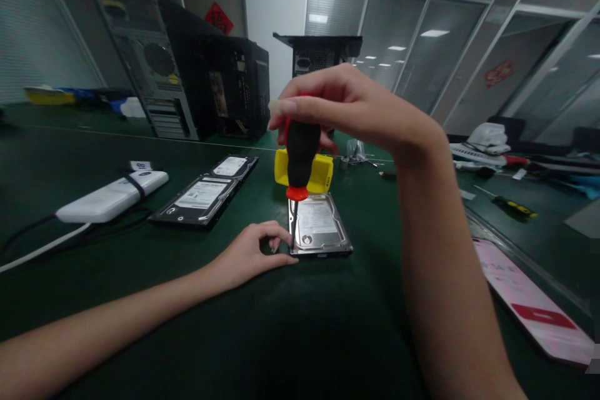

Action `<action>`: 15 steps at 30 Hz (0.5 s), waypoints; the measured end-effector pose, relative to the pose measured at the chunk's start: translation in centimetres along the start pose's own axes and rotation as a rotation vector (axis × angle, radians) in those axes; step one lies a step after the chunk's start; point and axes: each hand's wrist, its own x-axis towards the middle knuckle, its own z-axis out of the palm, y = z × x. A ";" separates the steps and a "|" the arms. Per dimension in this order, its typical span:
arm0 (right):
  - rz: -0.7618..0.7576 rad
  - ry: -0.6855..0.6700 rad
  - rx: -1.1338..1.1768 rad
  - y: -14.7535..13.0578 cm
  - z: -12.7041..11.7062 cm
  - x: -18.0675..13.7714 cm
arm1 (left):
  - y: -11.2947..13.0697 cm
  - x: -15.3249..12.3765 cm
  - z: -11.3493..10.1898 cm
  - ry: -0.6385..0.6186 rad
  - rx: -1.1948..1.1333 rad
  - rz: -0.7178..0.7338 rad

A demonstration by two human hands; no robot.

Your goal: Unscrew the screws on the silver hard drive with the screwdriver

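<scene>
My right hand grips the top of a screwdriver with a black and red handle. The screwdriver stands nearly upright, its shaft pointing down at the near left corner of a silver hard drive. Whether the tip sits in a screw is too small to tell. My left hand holds that same corner of the drive between thumb and curled fingers. The drive lies flat on the dark green table, label side up. Just behind it is a yellow plastic piece, partly hidden by the screwdriver handle.
Two more hard drives lie to the left, beside a white power adapter with cables. Computer cases stand at the back. On the right are a yellow-black screwdriver, a pink phone and assorted items.
</scene>
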 end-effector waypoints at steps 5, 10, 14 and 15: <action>-0.117 -0.040 -0.025 0.4 0.1 0.3 | 0.3 0.0 -0.1 -0.002 0.017 -0.012; -0.141 -0.005 -0.019 1.1 0.2 0.4 | 0.3 0.1 0.0 0.007 0.027 0.001; -0.127 0.010 -0.010 1.3 0.2 0.4 | 0.2 0.1 0.0 0.010 0.036 0.004; -0.126 0.004 -0.013 1.2 0.2 0.5 | 0.2 0.1 0.0 0.011 0.036 0.009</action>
